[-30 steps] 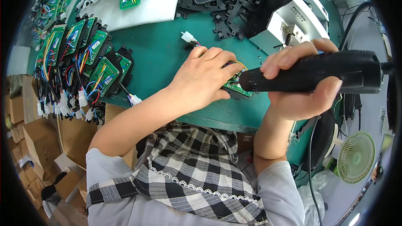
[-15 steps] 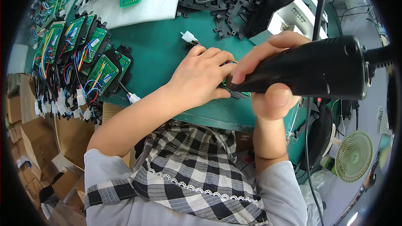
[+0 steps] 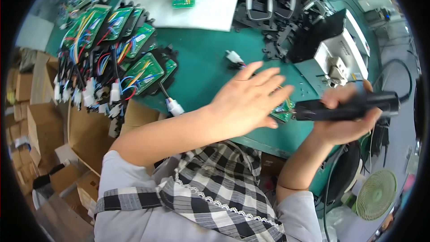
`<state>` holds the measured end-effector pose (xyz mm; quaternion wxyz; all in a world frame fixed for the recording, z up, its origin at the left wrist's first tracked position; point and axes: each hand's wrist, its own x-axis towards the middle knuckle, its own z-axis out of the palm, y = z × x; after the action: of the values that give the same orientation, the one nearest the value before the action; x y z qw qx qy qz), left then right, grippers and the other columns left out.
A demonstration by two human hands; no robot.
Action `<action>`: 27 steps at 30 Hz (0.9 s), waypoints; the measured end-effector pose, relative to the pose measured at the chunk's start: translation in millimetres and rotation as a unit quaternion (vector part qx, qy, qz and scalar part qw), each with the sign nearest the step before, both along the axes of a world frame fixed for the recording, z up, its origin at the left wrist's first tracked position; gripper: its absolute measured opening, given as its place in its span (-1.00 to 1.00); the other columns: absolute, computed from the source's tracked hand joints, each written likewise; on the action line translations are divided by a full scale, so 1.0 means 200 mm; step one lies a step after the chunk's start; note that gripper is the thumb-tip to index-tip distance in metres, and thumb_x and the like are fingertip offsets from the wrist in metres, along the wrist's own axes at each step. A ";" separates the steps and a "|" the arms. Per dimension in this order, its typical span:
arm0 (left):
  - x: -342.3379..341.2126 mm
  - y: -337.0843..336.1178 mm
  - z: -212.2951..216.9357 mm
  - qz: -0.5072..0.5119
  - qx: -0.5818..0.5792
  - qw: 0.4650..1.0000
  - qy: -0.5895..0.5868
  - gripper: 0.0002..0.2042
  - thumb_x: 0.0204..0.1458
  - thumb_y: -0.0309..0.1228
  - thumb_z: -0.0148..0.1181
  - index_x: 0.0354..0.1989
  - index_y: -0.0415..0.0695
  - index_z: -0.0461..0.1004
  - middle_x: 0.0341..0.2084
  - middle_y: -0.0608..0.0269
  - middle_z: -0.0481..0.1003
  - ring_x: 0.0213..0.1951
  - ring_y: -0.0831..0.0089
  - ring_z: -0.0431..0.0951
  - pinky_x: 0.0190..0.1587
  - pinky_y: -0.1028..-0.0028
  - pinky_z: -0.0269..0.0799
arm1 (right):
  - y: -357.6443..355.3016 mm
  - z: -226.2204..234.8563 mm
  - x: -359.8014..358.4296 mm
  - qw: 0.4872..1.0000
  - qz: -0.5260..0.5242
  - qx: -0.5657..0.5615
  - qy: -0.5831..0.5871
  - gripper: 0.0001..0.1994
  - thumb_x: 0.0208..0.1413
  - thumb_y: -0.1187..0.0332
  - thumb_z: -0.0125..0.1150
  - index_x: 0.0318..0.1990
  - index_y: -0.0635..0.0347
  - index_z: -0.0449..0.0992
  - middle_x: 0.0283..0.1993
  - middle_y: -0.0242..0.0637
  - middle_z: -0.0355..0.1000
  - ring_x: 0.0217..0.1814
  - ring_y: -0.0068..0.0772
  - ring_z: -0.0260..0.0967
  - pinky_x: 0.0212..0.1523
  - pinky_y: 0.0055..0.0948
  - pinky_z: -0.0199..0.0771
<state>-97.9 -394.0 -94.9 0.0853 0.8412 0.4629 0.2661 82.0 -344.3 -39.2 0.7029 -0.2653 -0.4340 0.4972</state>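
My right hand [image 3: 342, 130] is closed around a black electric screwdriver [image 3: 324, 111], held nearly level with its bit pointing left. The bit's tip meets or hovers over a green circuit board [image 3: 283, 111]; I cannot tell whether it touches. My left hand [image 3: 248, 101] lies over the same board with fingers spread, slightly blurred, and hides most of it. Beyond those fingers a white plug connector [image 3: 234, 57] on dark wires rests on the green mat [image 3: 201, 74].
Wired circuit boards on black frames [image 3: 145, 74] crowd the left side. At the back are a white foam sheet [image 3: 206, 11] and black plastic frames [image 3: 260, 4]. A black-and-white box with a metal mechanism [image 3: 336, 69] stands right, small screws near it. Cardboard boxes [image 3: 49, 127] fill the lower left.
The whole view has shifted, moving the bench rightward in the picture. The screwdriver appears lower and smaller, its bit now visible at the board. My left hand's fingers have spread apart.
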 end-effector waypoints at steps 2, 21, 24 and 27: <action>0.07 0.03 -0.04 -0.020 0.004 1.000 0.023 -0.39 -0.27 -0.13 0.41 0.02 -0.07 0.40 -0.11 0.28 0.41 0.00 0.36 0.40 0.02 0.34 0.25 | 0.04 0.03 0.18 0.991 0.122 0.016 0.060 -0.36 0.19 -0.18 -0.12 0.07 0.28 0.35 -0.47 -0.24 0.26 -0.59 -0.44 0.17 -0.54 -0.43 0.18; -0.80 -0.28 0.23 0.422 0.029 0.848 0.318 -0.47 -0.10 0.00 0.28 -0.04 -0.09 0.40 -0.15 0.28 0.43 0.00 0.29 0.38 0.07 0.24 0.17 | 0.10 -0.09 0.22 0.993 0.057 -0.030 0.099 -0.44 0.21 -0.16 -0.12 0.01 0.18 0.38 -0.52 -0.23 0.27 -0.65 -0.41 0.17 -0.58 -0.37 0.18; -0.76 -0.25 0.29 0.408 0.034 0.849 0.335 -0.49 -0.10 -0.03 0.29 -0.03 -0.08 0.42 -0.13 0.26 0.43 0.02 0.30 0.37 0.11 0.23 0.15 | 0.08 -0.09 0.25 0.995 0.022 -0.021 0.098 -0.46 0.24 -0.15 -0.17 0.01 0.15 0.37 -0.54 -0.23 0.28 -0.68 -0.38 0.20 -0.59 -0.36 0.24; -0.66 -0.18 0.43 0.362 0.101 0.868 0.325 -0.58 -0.07 -0.14 0.28 -0.07 -0.07 0.45 -0.11 0.27 0.43 0.04 0.31 0.37 0.13 0.23 0.15 | 0.08 -0.08 0.28 0.993 0.013 -0.020 0.118 -0.47 0.25 -0.14 -0.17 0.01 0.16 0.37 -0.53 -0.23 0.28 -0.68 -0.37 0.20 -0.59 -0.35 0.25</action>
<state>-229.6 -429.9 -8.6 -0.2573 0.6578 0.7070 0.0356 138.5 -329.2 -56.0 0.7370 -0.2132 -0.3413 0.5430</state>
